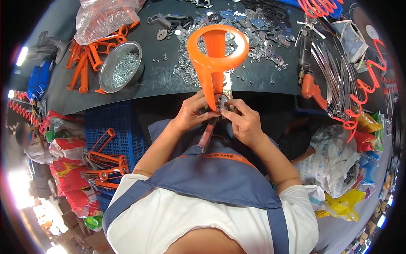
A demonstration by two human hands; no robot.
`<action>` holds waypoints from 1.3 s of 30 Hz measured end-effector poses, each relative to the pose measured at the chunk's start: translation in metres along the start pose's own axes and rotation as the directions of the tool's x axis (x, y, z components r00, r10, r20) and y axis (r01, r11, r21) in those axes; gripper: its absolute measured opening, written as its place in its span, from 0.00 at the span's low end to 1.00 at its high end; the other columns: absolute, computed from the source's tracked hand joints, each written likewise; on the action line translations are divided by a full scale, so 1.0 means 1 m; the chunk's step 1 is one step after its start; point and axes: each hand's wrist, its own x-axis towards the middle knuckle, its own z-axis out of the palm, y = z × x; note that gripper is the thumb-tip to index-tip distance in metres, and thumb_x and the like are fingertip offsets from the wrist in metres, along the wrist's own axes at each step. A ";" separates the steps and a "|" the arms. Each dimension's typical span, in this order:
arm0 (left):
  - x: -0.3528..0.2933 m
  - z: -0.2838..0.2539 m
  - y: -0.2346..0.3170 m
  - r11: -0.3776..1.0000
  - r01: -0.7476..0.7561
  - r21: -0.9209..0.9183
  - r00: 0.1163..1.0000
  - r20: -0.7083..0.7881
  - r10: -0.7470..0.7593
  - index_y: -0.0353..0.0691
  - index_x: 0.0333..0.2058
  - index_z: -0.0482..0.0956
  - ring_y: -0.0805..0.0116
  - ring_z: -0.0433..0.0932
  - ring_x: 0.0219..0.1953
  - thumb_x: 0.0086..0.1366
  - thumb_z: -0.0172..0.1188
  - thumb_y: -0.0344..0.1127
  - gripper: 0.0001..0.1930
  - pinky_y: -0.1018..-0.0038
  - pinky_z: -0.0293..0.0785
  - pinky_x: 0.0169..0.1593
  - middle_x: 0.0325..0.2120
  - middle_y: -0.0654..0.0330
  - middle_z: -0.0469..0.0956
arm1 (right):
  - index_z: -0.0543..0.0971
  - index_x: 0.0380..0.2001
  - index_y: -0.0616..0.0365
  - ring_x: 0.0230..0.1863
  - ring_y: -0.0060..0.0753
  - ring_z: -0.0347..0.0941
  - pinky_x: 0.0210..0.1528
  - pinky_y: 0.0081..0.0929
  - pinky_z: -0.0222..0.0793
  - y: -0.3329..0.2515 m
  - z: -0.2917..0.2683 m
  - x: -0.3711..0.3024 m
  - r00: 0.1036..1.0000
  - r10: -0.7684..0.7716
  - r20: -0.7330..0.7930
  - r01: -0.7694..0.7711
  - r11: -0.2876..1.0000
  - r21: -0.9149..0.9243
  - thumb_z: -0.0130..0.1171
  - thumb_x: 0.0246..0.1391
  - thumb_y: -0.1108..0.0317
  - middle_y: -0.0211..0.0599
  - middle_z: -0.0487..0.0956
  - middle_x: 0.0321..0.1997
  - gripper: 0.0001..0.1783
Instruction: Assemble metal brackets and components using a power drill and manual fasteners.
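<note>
clear plastic bag top left; red sacks lower left; yellow bag, white bag right

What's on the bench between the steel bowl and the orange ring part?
Head view: between the bowl and the ring part lies mostly bare dark bench, with a few loose screws and a small metal heap beside the ring.

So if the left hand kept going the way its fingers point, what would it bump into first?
Almost at once, the orange handle: the left hand points toward the right hand, and its fingertips already sit at the handle's lower end, by the small metal piece there. Depth is hard to judge.
</note>
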 end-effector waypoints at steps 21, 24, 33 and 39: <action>0.007 -0.086 0.046 0.853 -0.035 0.520 0.980 -0.147 0.130 0.37 0.47 0.76 0.54 0.72 0.54 0.56 0.62 0.32 0.19 0.64 0.65 0.58 0.49 0.50 0.75 | 0.79 0.36 0.59 0.46 0.46 0.71 0.49 0.38 0.68 0.066 -0.104 -0.020 0.968 0.104 -0.229 -0.194 0.888 -0.416 0.52 0.41 0.85 0.42 0.75 0.43 0.17; 0.020 -0.152 0.029 0.757 0.400 0.517 0.845 -0.527 -0.087 0.38 0.43 0.78 0.57 0.77 0.47 0.55 0.61 0.29 0.15 0.67 0.69 0.52 0.45 0.51 0.78 | 0.72 0.47 0.62 0.52 0.51 0.66 0.54 0.41 0.63 0.130 -0.164 -0.044 0.918 0.327 -0.224 -0.380 0.564 -0.733 0.54 0.39 0.83 0.48 0.71 0.50 0.25; 0.020 -0.246 -0.055 0.565 0.556 0.610 0.790 -0.177 -0.587 0.34 0.34 0.79 0.66 0.78 0.28 0.52 0.62 0.29 0.10 0.72 0.71 0.33 0.25 0.54 0.80 | 0.67 0.37 0.66 0.43 0.61 0.66 0.48 0.46 0.64 0.185 -0.181 -0.042 0.898 0.441 -0.010 -0.342 0.681 -0.647 0.55 0.32 0.79 0.57 0.70 0.39 0.21; 0.005 -0.264 -0.067 0.776 0.610 -0.164 0.688 -0.377 -0.620 0.29 0.36 0.77 0.74 0.75 0.28 0.58 0.59 0.26 0.07 0.79 0.70 0.30 0.26 0.60 0.77 | 0.70 0.39 0.68 0.35 0.51 0.73 0.36 0.40 0.71 0.140 -0.185 -0.056 0.761 0.628 -0.161 -0.646 0.714 -0.270 0.54 0.34 0.79 0.50 0.75 0.35 0.22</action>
